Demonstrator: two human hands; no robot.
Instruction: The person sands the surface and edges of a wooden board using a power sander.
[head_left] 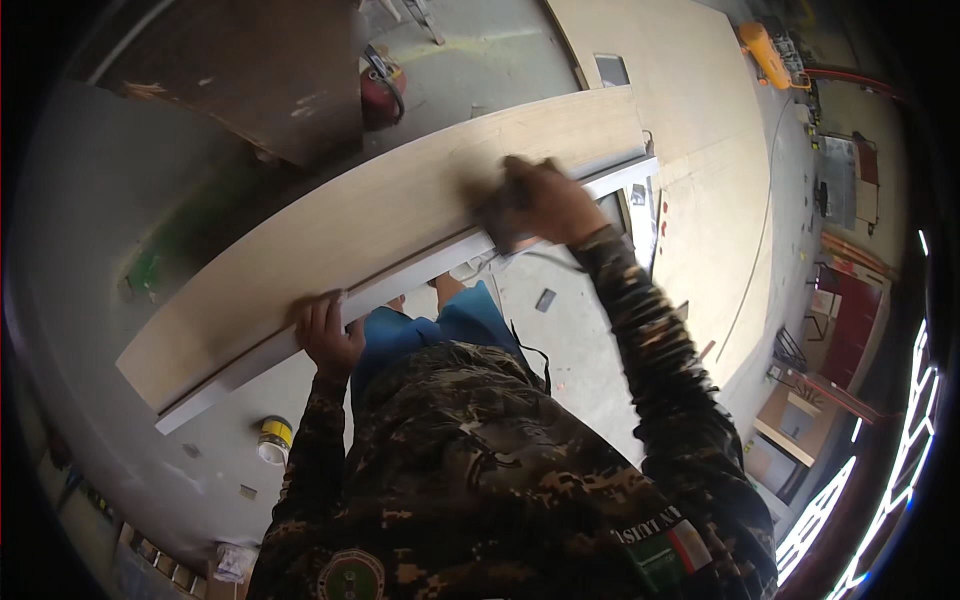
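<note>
A long pale wooden board (380,225) slants across the view, lower left to upper right, with a white strip along its near edge. Behind its far end a larger pale panel (700,130) stretches away. The person's right arm, in a camouflage sleeve, reaches up and forward — the right hand (550,200) is curled around a small dark block (500,215) pressed on the board close to the near edge; the block is blurred. The left hand (328,330) grips that near edge lower down, fingers hooked over the top. Grey floor lies open below the board, where a small yellow-lidded tin (273,438) stands well apart.
</note>
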